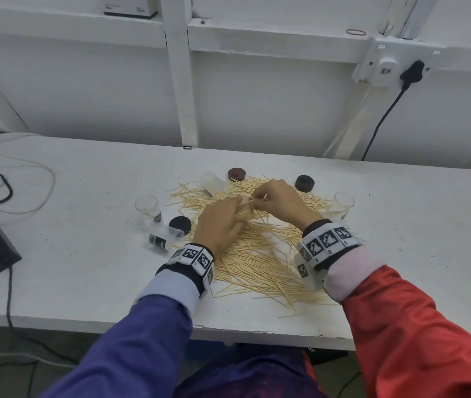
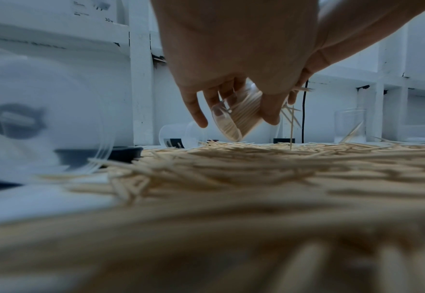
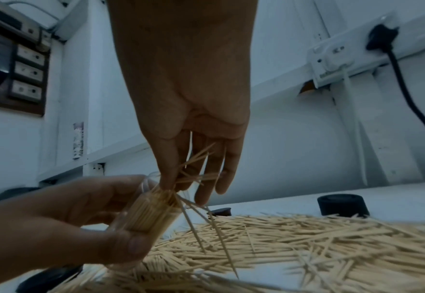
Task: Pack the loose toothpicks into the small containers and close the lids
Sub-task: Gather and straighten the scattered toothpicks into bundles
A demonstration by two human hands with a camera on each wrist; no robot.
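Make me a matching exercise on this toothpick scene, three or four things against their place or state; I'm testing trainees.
Things:
1. left hand
2. right hand
3. brown lid
4. container with black label

States:
a. lies on its side, left of the toothpick pile
b. feeds toothpicks into the held container's mouth
c. grips a tilted, nearly full container
d. rests flat at the pile's far edge

Pairs: 1-c, 2-b, 3-d, 4-a

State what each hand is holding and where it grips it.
Left hand grips a clear container full of toothpicks around its side wall. Right hand pinches a small bunch of toothpicks in its fingertips at the container's mouth.
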